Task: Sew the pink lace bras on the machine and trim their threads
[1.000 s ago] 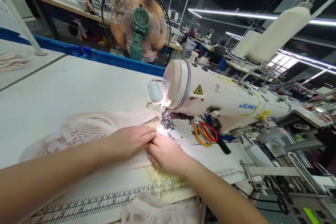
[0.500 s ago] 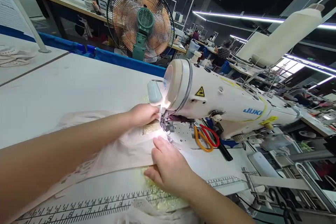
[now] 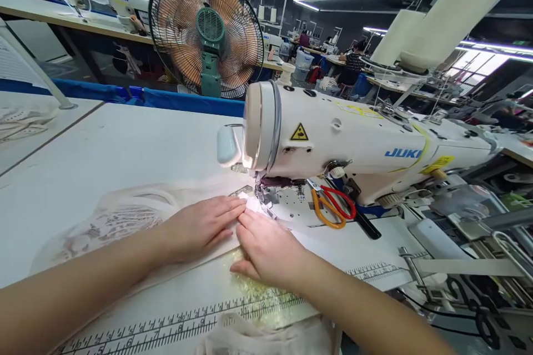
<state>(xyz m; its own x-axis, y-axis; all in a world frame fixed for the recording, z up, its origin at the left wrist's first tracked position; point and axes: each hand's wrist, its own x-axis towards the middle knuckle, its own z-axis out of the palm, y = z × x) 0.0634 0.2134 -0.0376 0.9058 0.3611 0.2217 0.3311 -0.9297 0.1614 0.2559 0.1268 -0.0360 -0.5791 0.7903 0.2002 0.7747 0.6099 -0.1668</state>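
Note:
A pale, sheer fabric with a lace-like cut pattern [image 3: 129,219] lies on the white table, its right end at the presser foot [image 3: 260,191] of a JUKI sewing machine [image 3: 353,138]. My left hand [image 3: 204,227] rests flat on this fabric, fingers stretched toward the foot. Just right of it, my right hand [image 3: 268,244] also lies flat, with its fingertips touching or nearly touching the left ones. Both hands are open and press the cloth from above. Under the right hand's thumb side shows a shiny, yellowish clear strip [image 3: 250,283] on the table.
Orange and red handled scissors [image 3: 331,205] lie beside the machine bed, near a black bar-like tool [image 3: 368,227]. A printed ruler [image 3: 179,327] runs along the front edge, with more pale cloth [image 3: 262,338] below it. Behind the table stands a large fan [image 3: 210,28].
My left hand has come back from beside the needle toward me and flattened on the fabric next to my right hand. My right hand stays near its place. The view has tilted.

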